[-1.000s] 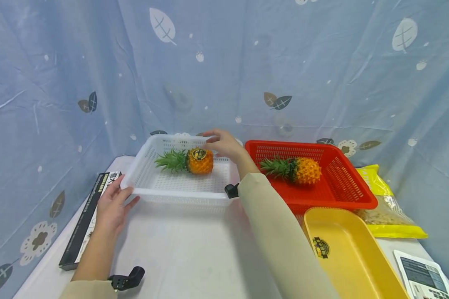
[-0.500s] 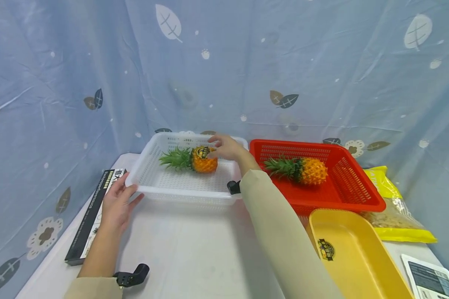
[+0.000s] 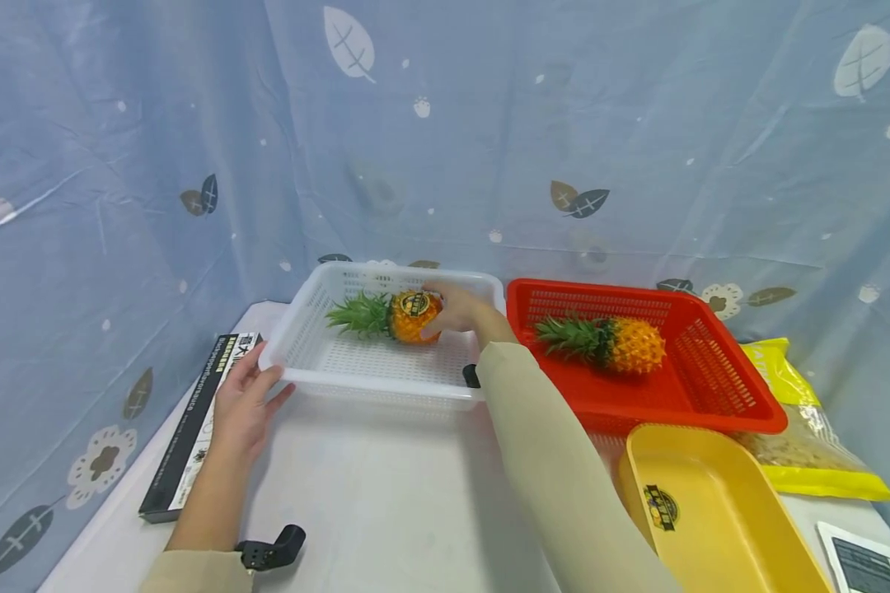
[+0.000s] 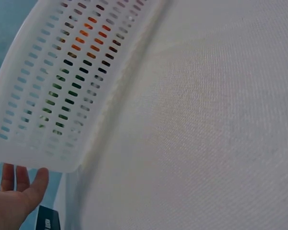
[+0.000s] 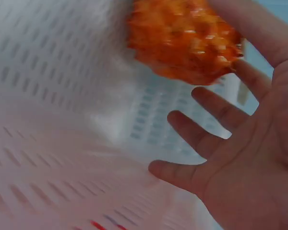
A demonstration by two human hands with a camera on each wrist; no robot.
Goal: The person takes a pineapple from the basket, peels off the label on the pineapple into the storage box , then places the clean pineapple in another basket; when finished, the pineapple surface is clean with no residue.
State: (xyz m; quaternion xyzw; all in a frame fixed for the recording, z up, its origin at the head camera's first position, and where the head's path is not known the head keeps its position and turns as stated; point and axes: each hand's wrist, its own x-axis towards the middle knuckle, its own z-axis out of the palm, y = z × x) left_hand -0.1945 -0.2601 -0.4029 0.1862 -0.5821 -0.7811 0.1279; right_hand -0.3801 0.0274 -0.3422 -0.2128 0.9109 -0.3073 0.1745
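Right hand [image 3: 460,310] spread wide at the rounded end of an orange, green-leaved pineapple [image 3: 406,321], white perforated plastic basket [image 3: 386,385] beneath, left hand [image 3: 245,403] splayed, touching the basket's corner

Site: curtained booth, set up for camera recording. Blue leaf-print curtain [image 3: 445,156] encloses 3 visible sides of white-covered table [image 3: 386,486]; 2 wrist cameras [image 3: 288,543] worn. Wider room type: cannot tell.
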